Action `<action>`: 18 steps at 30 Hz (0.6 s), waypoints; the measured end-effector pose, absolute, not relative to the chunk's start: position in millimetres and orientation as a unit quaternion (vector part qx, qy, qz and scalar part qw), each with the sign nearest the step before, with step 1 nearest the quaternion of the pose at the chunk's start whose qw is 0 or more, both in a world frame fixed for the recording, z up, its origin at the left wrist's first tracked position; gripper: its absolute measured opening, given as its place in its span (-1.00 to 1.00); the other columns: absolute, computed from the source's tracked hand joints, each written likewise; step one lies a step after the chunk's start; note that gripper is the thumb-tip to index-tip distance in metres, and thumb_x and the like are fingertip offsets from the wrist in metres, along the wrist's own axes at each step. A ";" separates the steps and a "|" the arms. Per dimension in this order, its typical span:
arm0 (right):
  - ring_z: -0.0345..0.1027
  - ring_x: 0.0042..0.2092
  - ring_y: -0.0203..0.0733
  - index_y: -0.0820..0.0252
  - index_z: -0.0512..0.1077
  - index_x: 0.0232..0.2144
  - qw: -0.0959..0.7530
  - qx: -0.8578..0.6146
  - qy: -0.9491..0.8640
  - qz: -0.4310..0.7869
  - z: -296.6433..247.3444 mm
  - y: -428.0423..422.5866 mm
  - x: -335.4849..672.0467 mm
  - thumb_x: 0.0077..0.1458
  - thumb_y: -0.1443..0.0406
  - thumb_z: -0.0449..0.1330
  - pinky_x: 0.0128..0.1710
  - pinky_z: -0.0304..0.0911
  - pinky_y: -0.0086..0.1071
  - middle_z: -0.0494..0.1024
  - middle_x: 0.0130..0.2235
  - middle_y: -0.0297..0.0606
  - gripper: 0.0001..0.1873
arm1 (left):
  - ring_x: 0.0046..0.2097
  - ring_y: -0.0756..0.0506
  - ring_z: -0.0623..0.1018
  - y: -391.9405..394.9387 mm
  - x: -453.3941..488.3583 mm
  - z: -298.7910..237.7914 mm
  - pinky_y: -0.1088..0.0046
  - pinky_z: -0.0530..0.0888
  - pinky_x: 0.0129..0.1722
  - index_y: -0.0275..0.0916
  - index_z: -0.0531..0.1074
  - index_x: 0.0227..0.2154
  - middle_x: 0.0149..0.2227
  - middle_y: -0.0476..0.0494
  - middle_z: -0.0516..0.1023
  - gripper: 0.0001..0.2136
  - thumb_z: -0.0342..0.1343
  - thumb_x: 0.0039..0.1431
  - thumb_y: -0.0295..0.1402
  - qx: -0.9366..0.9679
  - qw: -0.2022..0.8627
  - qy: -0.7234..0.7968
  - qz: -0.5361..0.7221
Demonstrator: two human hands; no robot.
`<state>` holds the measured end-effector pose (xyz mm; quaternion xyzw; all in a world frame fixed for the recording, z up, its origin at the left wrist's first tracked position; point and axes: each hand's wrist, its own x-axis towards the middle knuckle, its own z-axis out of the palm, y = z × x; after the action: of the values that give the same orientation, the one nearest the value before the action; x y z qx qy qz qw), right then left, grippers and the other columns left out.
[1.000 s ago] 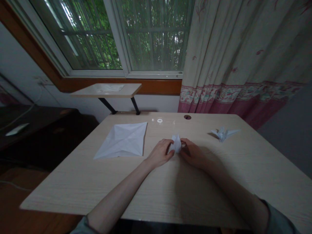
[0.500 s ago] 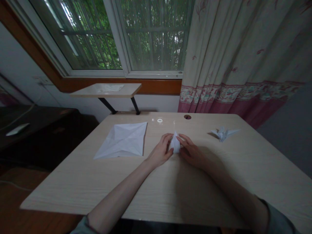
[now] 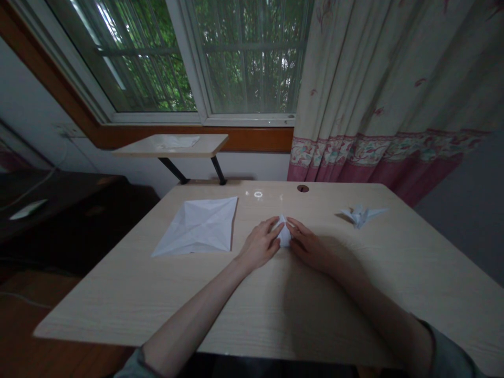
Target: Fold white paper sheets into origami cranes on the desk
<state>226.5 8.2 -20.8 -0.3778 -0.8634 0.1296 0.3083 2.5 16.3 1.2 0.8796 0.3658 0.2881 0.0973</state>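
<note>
A small piece of folded white paper (image 3: 285,237) lies on the desk between my two hands. My left hand (image 3: 261,242) grips its left side, with the fingers bent over the upper part. From the other side my right hand (image 3: 309,244) pinches the right edge, fingertips close to the pointed top. The fingers hide part of the folds. To the left a creased square sheet of white paper (image 3: 202,226) lies spread out. A finished paper crane (image 3: 360,215) with its wings out sits to the right.
The pale wooden desk (image 3: 244,310) has a round cable hole (image 3: 303,188) near its back edge. A raised shelf (image 3: 149,147) on black legs holds a white paper item (image 3: 179,142). Behind are a window and a patterned curtain (image 3: 354,105). A dark table (image 3: 51,205) stands at the left.
The pointed top of the folded paper now looks lower and more covered by my fingers. The fingers of my left hand have shifted slightly over it; the sheet and the crane stay put.
</note>
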 end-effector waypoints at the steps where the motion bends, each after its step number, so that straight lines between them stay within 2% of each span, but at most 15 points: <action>1: 0.02 0.37 0.02 0.22 0.14 0.33 0.308 -0.379 -0.863 0.128 -21.2 8.4 226.3 0.25 0.39 -0.01 0.31 0.10 0.05 0.14 0.36 0.05 -0.39 | 0.26 -0.25 0.33 16.3 2.6 1.5 0.05 0.34 0.23 -0.20 0.29 0.24 0.26 -0.33 0.28 -0.54 0.04 0.28 -0.43 0.881 0.092 0.369 0.281; 11: 0.23 0.24 0.08 0.29 0.27 0.24 0.295 -0.391 -0.869 0.071 -24.9 10.5 223.2 0.31 0.32 -0.06 0.21 0.21 0.13 0.35 0.23 0.11 -0.52 | 0.26 -0.25 0.31 15.6 3.9 2.0 0.05 0.36 0.19 -0.21 0.30 0.22 0.30 -0.27 0.28 -0.60 -0.02 0.36 -0.33 0.889 0.062 0.396 0.220; 18: 0.30 0.18 0.06 0.28 0.32 0.20 0.248 -0.422 -0.872 0.026 -24.3 10.0 222.5 0.34 0.28 -0.06 0.21 0.21 0.09 0.44 0.17 0.04 -0.55 | 0.26 -0.26 0.28 14.4 5.2 2.9 0.09 0.34 0.20 -0.27 0.34 0.20 0.30 -0.25 0.28 -0.62 -0.06 0.39 -0.29 0.893 0.039 0.414 0.169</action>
<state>222.5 10.0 -24.3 -0.4224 -0.8716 0.0256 0.2476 5.2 14.4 2.9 0.8935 0.4143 0.1689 0.0395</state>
